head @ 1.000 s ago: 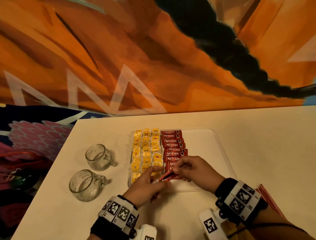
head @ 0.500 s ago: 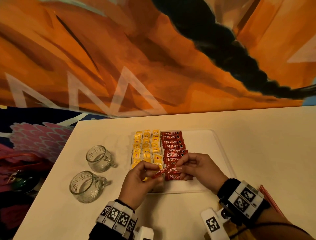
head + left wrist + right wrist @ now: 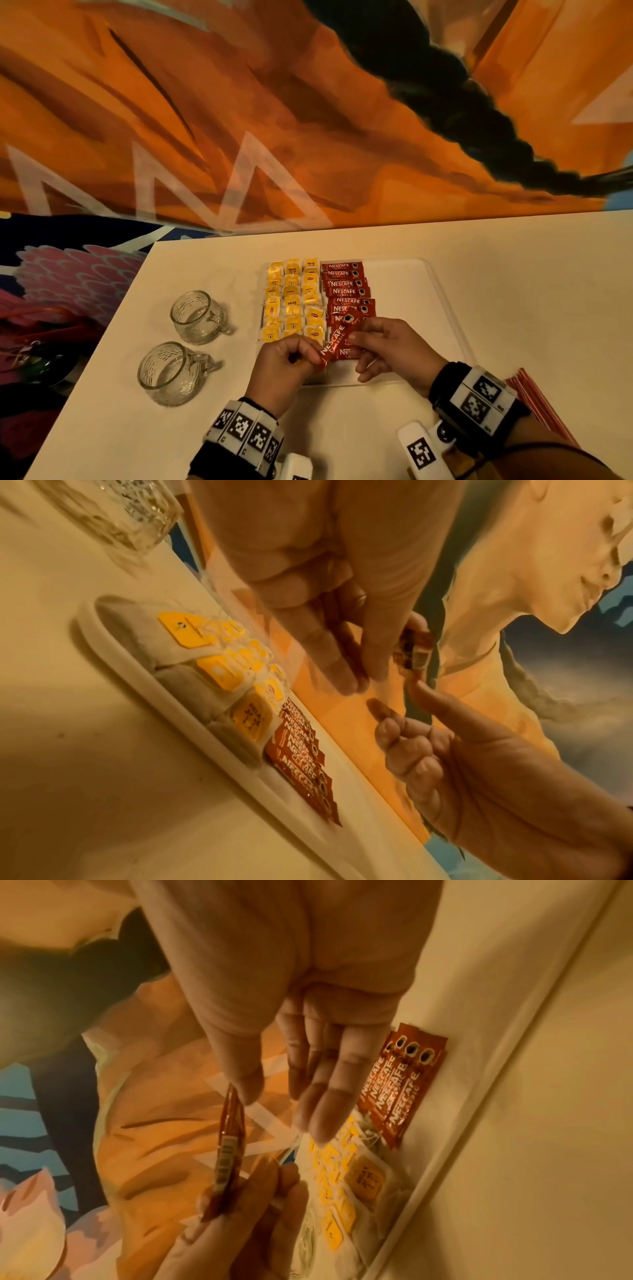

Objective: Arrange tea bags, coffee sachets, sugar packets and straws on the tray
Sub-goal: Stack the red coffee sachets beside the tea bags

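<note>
A white tray lies on the table. Three columns of yellow tea bags fill its left part, with a column of red Nescafe coffee sachets beside them. Both hands hold one more coffee sachet slantwise just above the near end of that column. My left hand pinches its lower end. My right hand holds its upper part with thumb and forefinger, the other fingers loose. In the left wrist view the sachet shows between my left fingertips. Red straws lie behind my right wrist.
Two glass mugs stand left of the tray. The tray's right half is bare. A painted orange wall rises behind the table's far edge, and the table's left edge runs close by the mugs.
The sachet has been lifted slightly from the tray's near edge and turned, so its label now faces up and it points steeply away. Both hands have kept hold of it.
</note>
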